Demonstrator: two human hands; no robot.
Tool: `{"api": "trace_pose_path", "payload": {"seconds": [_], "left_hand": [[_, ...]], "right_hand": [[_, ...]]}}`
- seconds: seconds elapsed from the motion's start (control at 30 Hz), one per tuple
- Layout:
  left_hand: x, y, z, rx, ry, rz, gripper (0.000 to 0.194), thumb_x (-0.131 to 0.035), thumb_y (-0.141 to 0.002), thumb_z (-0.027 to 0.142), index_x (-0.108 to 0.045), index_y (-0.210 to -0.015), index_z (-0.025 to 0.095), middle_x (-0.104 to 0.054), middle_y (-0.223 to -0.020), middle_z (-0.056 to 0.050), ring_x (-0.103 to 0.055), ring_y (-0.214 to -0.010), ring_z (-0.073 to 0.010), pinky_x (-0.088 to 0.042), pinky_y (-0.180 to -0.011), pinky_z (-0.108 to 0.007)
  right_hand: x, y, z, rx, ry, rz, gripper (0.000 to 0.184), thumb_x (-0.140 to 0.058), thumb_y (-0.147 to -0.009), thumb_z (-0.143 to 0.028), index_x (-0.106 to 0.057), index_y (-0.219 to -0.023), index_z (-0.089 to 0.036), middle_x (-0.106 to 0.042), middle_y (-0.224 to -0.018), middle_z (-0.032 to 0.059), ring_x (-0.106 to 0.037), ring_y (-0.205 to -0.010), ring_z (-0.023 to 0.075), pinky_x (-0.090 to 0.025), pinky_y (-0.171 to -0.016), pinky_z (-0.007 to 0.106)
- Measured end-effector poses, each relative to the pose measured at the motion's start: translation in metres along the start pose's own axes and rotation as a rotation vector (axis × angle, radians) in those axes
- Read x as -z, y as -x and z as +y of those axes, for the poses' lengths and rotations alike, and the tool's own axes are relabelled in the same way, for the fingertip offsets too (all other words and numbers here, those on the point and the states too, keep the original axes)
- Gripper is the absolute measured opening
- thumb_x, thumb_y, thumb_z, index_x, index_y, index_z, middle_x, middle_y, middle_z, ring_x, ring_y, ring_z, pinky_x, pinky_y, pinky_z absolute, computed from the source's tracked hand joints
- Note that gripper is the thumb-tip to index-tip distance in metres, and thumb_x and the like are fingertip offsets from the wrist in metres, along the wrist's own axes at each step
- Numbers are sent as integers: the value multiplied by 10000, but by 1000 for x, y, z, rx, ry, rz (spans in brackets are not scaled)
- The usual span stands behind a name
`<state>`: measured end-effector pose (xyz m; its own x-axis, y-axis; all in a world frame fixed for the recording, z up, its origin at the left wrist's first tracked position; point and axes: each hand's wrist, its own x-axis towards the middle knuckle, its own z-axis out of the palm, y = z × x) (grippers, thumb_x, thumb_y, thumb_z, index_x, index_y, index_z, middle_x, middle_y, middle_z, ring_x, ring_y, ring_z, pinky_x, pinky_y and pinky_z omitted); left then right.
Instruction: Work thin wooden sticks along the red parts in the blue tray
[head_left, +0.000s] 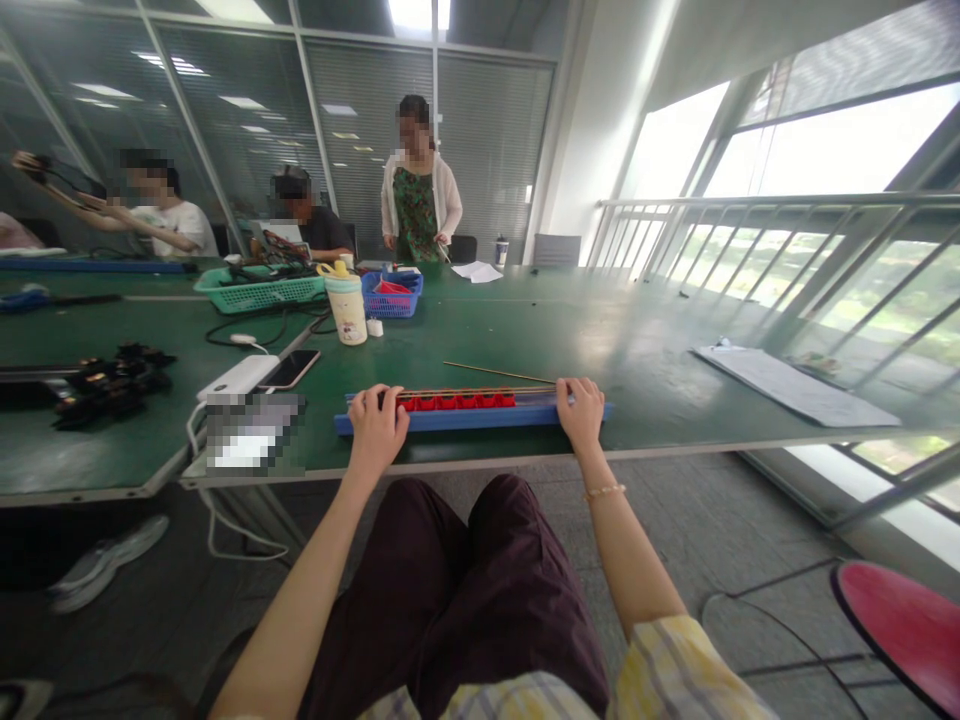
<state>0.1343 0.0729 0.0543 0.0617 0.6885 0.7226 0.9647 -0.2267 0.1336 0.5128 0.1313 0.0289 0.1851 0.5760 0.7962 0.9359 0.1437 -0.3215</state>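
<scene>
A long blue tray (pixel 480 416) lies along the near edge of the green table (pixel 570 340), with a row of small red parts (pixel 457 401) in it. My left hand (pixel 377 428) rests on the tray's left end, fingers curled over it. My right hand (pixel 580 412) lies on the tray's right end, fingers bent down onto it. A thin wooden stick (pixel 499 373) lies on the table just behind the tray.
A white bottle (pixel 347 305), a phone (pixel 291 369), a white power bank (pixel 238 379), green basket (pixel 259 291) and blue basket (pixel 392 296) stand to the left and behind. Papers (pixel 795 385) lie at right. Black parts (pixel 109 383) sit far left. Three people are at the far end. A red stool (pixel 904 625) is lower right.
</scene>
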Motion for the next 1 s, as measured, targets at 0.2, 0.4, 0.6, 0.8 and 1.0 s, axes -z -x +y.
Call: {"api": "trace_pose_path", "payload": {"seconds": [0.2,0.4,0.6,0.8,1.0], "left_hand": [[0,0,0,3,-9,-10,389,-420,-948,302,-603,-1270,184,-529,-1277,-156,-393,-1179,-330,-377,-1015,-501],[-1,0,1,10,-1,-10,395,-421,-945,303,-603,-1275,186,-523,-1282,-158,-391,-1187,-334,-371,-1017,-507],[-1,0,1,11,9,-13,397,-426,-939,301,-605,-1273,184,-524,-1281,-161,-390,-1186,-334,-363,-1022,-509],[-1,0,1,12,-6,-15,395,-416,-946,307,-605,-1269,180,-528,-1279,-156,-391,-1183,-335,-371,-1020,-500],[-3,0,1,19,10,-18,406,-422,-942,304,-595,-1286,175,-528,-1277,-161,-395,-1185,-337,-363,-1023,-510]], "right_hand": [[0,0,1,5,-10,-7,354,-405,-1005,-366,-674,-852,-193,-656,-887,98,-533,-895,233,-334,-792,333],[1,0,2,8,-62,-21,343,-410,-995,-368,-684,-868,-205,-643,-906,100,-521,-915,241,-346,-812,345],[0,-1,5,6,-118,-30,327,-416,-982,-358,-688,-872,-215,-642,-921,99,-520,-934,249,-359,-857,369],[-3,-1,11,-4,-148,-32,317,-395,-979,-335,-641,-818,-217,-627,-908,91,-513,-923,241,-366,-860,366],[-5,-1,14,-11,-163,-33,310,-393,-977,-331,-625,-808,-213,-637,-915,94,-516,-929,240,-368,-849,359]]}}
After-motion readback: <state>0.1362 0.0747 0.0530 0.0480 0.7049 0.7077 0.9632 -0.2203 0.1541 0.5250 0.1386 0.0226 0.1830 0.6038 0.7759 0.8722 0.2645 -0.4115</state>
